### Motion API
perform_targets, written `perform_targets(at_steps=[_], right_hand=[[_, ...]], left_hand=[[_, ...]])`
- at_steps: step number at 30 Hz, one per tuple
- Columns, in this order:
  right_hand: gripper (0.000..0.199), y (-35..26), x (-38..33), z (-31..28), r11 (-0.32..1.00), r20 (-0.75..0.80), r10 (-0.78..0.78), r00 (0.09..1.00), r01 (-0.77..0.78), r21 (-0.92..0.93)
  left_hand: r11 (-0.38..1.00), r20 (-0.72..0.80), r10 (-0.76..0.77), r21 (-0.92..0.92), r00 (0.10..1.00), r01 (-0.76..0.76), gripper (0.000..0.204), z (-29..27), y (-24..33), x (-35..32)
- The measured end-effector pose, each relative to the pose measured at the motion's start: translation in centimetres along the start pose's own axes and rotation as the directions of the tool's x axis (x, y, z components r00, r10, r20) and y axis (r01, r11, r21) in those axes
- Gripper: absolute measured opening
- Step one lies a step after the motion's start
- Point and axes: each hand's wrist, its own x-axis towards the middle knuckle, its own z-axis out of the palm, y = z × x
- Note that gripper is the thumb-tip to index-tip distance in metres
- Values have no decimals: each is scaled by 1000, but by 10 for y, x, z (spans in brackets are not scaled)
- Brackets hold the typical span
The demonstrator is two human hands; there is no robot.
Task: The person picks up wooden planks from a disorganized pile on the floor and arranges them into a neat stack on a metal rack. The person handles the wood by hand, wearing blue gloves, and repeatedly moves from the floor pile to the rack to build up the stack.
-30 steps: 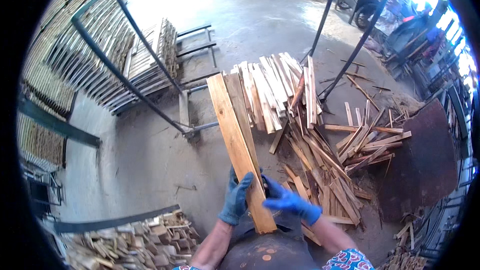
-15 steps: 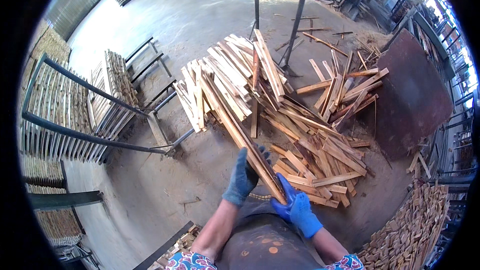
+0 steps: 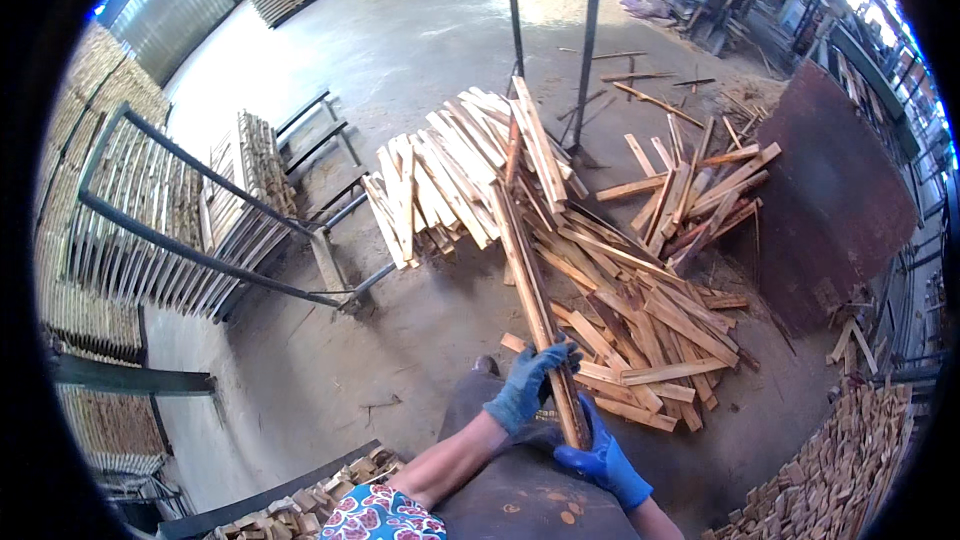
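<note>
Both my hands grip a long, narrow wooden slat point(image 3: 528, 290), apparently with another lying along it. My left hand point(image 3: 530, 386), in a grey-blue glove, is wrapped round it partway up. Lower down, my right hand point(image 3: 602, 460) in a bright blue glove closes on the near end; some of its fingers are hidden behind the wood. The far end of the slat reaches the right side of a heap of pale slats point(image 3: 440, 175). Just right of my hands lies a jumbled pile of browner wood pieces point(image 3: 650, 330).
A metal frame point(image 3: 210, 230) juts out at the left, before stacked slats point(image 3: 150, 195). Two upright posts point(image 3: 586, 50) stand beyond the heap. A rusty sheet point(image 3: 835, 200) leans at the right. Stacked short pieces point(image 3: 825, 465) fill the lower right; more blocks point(image 3: 310, 505) lie lower left.
The slat has swung so its far end lies farther right and it points more straight ahead. Both hands have shifted right and slightly nearer to me, still gripping it.
</note>
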Motion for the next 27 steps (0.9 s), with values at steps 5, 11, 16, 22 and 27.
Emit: perform_targets(at_steps=[5,11,16,22,27], right_hand=[[92,-4,11,16,996,-68,83,994,-82,20],[58,-27,51,51,845,-211,314,926,-171,507],[47,-26,75,84,306,-101,561,822,-92,947],[45,6,86,89,254,-372,710,599,275,927],[47,39,101,52,395,-590,691,418,465,792]], left_hand=[[988,-117,-134,59,984,141,38,-14,2,9],[780,-102,-245,570,964,258,37,-22,42,50],[680,-24,-411,658,911,324,30,-91,106,70],[802,-318,-410,320,855,504,19,-187,198,88],[810,-568,-218,348,794,472,24,-200,247,116]])
